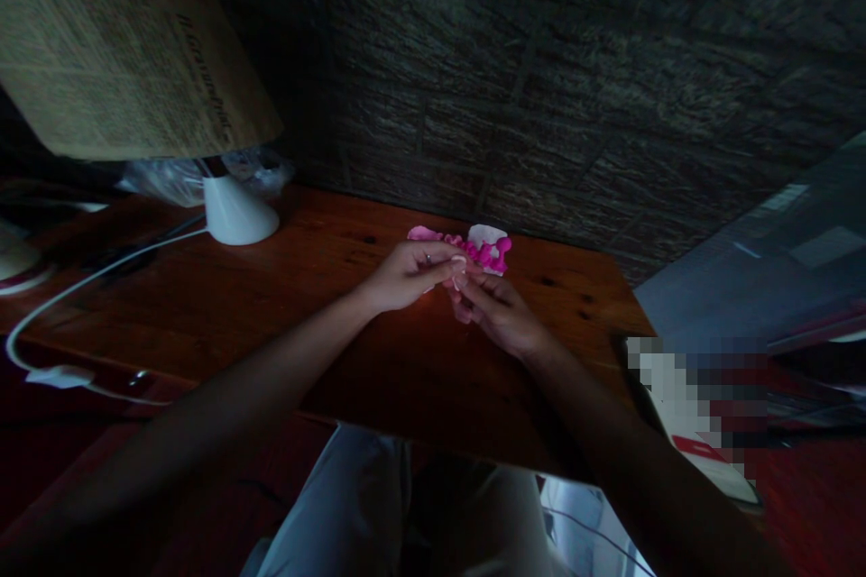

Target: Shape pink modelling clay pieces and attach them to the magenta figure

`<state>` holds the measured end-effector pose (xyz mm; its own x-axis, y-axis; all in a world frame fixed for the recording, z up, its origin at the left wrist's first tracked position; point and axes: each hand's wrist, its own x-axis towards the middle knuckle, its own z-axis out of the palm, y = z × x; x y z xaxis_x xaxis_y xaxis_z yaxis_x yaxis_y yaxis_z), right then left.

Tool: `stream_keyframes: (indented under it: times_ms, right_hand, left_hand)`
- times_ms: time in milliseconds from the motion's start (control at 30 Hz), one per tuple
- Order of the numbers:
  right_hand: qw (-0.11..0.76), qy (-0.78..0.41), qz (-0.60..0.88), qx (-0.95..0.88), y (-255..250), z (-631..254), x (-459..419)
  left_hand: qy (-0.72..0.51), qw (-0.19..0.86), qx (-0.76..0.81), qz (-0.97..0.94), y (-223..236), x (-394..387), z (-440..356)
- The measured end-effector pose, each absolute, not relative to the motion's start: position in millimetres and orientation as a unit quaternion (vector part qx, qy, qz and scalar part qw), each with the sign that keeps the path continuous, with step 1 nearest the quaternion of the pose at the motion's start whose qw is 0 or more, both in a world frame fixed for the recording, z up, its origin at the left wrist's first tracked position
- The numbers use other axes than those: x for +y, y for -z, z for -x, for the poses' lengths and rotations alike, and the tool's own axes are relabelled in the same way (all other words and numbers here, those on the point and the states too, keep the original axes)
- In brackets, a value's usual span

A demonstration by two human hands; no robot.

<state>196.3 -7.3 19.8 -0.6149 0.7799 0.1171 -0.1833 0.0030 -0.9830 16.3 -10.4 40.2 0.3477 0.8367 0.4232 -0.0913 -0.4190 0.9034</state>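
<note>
My left hand (406, 276) and my right hand (504, 311) meet above the wooden table, fingertips together. Both are closed in a pinch on a small pale pink piece (459, 267) that looks like soft clay; the fingers cover much of it. Just behind the hands lie bright pink clay-like lumps (497, 254), partly hidden by my left fingers. A whitish flat piece (485, 234) sits against them, and a lighter pink piece (423, 233) shows to the left. A ring is on a finger of my left hand.
A lamp with a white base (240, 212) and newsprint shade (135, 54) stands at left, its white cable (87, 279) trailing over the table edge. Clear plastic (162, 180) lies behind it. A dark brick wall (439, 90) backs the table (325, 225). A pale flat object (717, 469) is at right.
</note>
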Motion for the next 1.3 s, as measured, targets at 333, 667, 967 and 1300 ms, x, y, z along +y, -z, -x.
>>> stream_keyframes:
  times_ms: [333, 667, 967, 1300]
  right_hand:
    - [0.351, -0.741, 0.245, -0.518, -30, -198, -9]
    - [0.278, -0.801, 0.199, -0.491, -35, -200, -13]
    - [0.313, -0.753, 0.224, -0.533, -29, -199, -9]
    - [0.378, -0.566, 0.216, -0.701, -28, -197, -9]
  left_hand:
    - [-0.541, 0.512, 0.287, -0.603, -28, -4, -17]
    - [-0.486, 0.621, 0.225, -0.572, -30, -8, -15]
    - [-0.536, 0.566, 0.270, -0.566, -24, -3, -16]
    - [-0.511, 0.616, 0.196, -0.567, -29, -4, -18]
